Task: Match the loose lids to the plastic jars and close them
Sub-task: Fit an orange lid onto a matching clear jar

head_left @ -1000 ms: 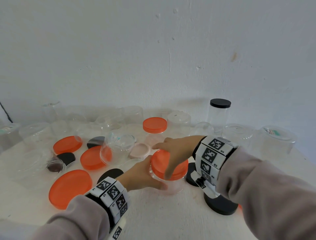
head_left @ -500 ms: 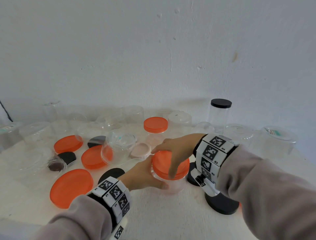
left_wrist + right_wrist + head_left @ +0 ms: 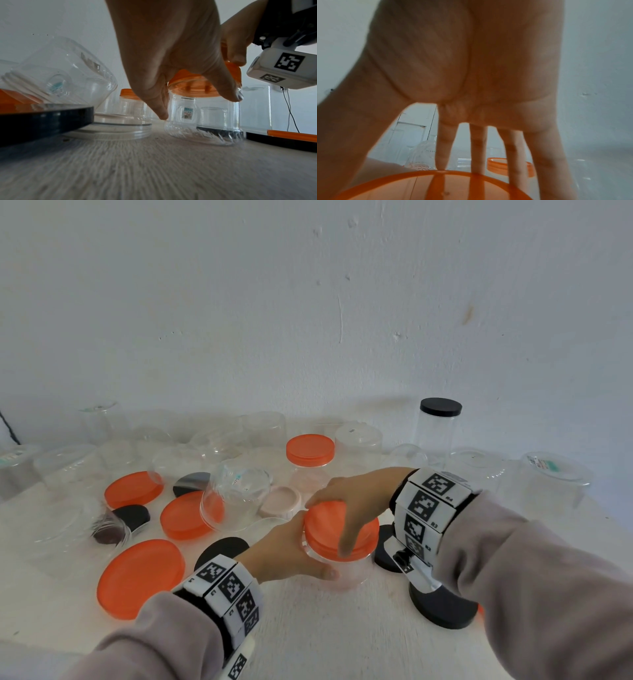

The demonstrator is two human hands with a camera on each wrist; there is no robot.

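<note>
A small clear plastic jar (image 3: pixel 349 571) (image 3: pixel 204 121) stands upright on the table near its front middle, with an orange lid (image 3: pixel 325 525) (image 3: pixel 202 83) (image 3: pixel 426 186) sitting on its mouth. My left hand (image 3: pixel 291 553) (image 3: pixel 173 65) grips the jar's body from the left, thumb in front. From above, my right hand (image 3: pixel 346 501) (image 3: pixel 462 81) grips the orange lid, its fingers spread over the rim. A price sticker (image 3: pixel 187 112) shows through the jar's wall.
Loose orange lids (image 3: pixel 140 577) (image 3: pixel 186 515) (image 3: pixel 133 489) and black lids (image 3: pixel 442 607) (image 3: pixel 222 549) (image 3: pixel 132 517) lie around. A clear jar (image 3: pixel 236 496) lies tipped on its side. One orange-lidded jar (image 3: pixel 310 460), one black-lidded jar (image 3: pixel 438 422) and several open clear jars stand along the wall.
Both hands stay on the jar and lid in the same place. The right hand's fingers have shifted slightly round the lid.
</note>
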